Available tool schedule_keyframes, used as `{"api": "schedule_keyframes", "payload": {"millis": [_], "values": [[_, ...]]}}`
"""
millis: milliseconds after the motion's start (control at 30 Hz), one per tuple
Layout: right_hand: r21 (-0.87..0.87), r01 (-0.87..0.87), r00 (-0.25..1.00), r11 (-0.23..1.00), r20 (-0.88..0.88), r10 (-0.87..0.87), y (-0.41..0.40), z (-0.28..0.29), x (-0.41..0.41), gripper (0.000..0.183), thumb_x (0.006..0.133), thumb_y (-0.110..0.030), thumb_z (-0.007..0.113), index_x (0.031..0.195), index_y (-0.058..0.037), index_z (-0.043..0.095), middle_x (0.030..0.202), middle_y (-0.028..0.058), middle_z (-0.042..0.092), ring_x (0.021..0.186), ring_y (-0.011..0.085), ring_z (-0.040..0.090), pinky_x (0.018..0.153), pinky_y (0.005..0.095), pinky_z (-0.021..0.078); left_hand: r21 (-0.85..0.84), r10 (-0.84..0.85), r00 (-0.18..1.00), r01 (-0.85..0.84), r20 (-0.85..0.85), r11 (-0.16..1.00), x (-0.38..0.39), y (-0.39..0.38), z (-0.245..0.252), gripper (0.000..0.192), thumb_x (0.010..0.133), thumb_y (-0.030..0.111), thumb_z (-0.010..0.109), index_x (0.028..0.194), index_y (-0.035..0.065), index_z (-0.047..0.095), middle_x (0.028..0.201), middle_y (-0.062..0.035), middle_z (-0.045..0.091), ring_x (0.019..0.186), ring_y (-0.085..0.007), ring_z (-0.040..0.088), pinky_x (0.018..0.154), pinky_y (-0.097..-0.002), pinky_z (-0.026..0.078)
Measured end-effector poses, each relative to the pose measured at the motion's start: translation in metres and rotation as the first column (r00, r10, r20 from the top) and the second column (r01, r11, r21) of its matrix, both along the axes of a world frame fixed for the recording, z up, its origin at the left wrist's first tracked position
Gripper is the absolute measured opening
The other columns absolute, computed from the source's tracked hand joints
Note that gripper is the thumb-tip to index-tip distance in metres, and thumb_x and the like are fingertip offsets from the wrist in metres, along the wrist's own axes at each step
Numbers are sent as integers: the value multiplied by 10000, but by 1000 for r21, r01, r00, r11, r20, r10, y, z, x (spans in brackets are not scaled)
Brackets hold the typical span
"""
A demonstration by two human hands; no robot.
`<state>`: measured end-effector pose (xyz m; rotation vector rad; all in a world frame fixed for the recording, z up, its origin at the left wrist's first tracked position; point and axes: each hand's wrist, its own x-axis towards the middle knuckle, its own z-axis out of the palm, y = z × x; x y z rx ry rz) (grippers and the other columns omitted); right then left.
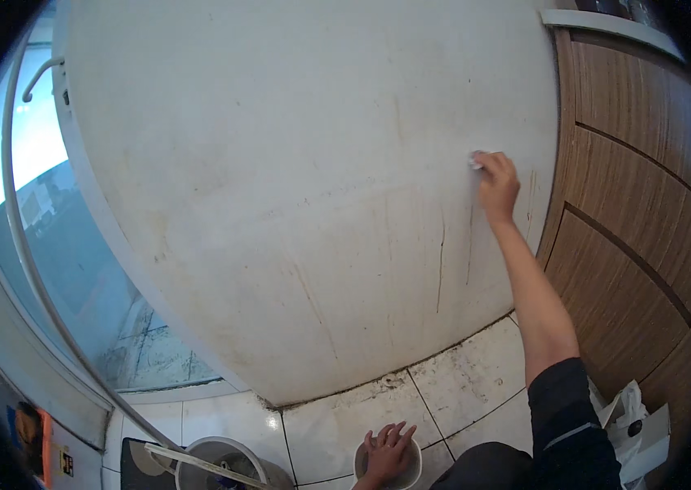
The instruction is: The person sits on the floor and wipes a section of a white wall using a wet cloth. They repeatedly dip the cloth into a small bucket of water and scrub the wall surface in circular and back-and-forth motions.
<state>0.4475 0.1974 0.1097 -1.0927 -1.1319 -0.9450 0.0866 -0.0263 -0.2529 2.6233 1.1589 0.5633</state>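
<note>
My right hand [500,182] presses a small crumpled white cloth or wad [476,160] against the stained white wall [321,153], towards its right side. Brown drip marks run down the wall below and to the left of that hand. Low in the view, my left hand [391,450] is over the mouth of a small white container [417,471], its fingers spread at the far rim. Whatever is inside that container is mostly hidden by the hand.
Brown wooden cabinet doors [633,233] flank the wall at right. A grey bucket [262,462] stands on the tiled floor [345,438] at lower left, a pale stick across it. White bags and a box [651,441] lie at lower right. A long curved pole [33,263] rises at left.
</note>
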Motion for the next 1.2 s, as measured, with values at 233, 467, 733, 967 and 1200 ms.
{"api": "schedule_keyframes", "payload": {"millis": [233, 467, 733, 967, 1200], "values": [[-32, -119, 871, 992, 477, 120, -2, 4, -75, 176, 709, -32, 684, 857, -119, 719, 883, 23, 668, 837, 204, 626, 683, 310, 542, 5, 0, 999, 0, -40, 1000, -5, 1, -4, 638, 791, 273, 639, 1401, 292, 456, 1422, -4, 440, 1317, -239, 379, 1011, -645, 189], [-22, 7, 998, 1000, 70, -6, -3, 0, 73, 253, 714, 85, 612, 862, -98, 705, 865, 51, 641, 821, 237, 627, 722, 348, 520, -25, -8, 999, 8, -34, 1000, -1, 0, 7, 610, 807, 287, 634, 1393, 291, 466, 1422, 5, 444, 1310, -230, 382, 1006, -651, 196], [23, 1, 999, 1000, 33, -2, 9, -8, 6, 294, 700, 104, 598, 866, -114, 703, 879, 53, 641, 882, 256, 618, 746, 372, 516, -33, 4, 999, -5, -37, 999, -1, 1, 3, 615, 811, 284, 641, 1400, 296, 461, 1419, -4, 443, 1312, -245, 377, 1011, -657, 179], [-27, -205, 873, 978, 448, 195, 8, 2, -28, 233, 687, 56, 654, 843, -111, 697, 862, 33, 660, 867, 234, 633, 720, 341, 543, -38, 12, 997, -14, -70, 999, -9, -1, -3, 631, 813, 286, 638, 1412, 305, 441, 1432, -5, 426, 1318, -244, 375, 1018, -658, 175], [6, -146, 988, 989, 54, 145, 5, 0, 41, 324, 697, 123, 545, 882, -103, 685, 895, 67, 644, 914, 284, 627, 781, 370, 518, -42, 4, 1000, -5, -21, 999, -3, -2, 7, 610, 823, 260, 596, 1411, 317, 445, 1420, 11, 456, 1310, -214, 399, 1019, -641, 191]]}}
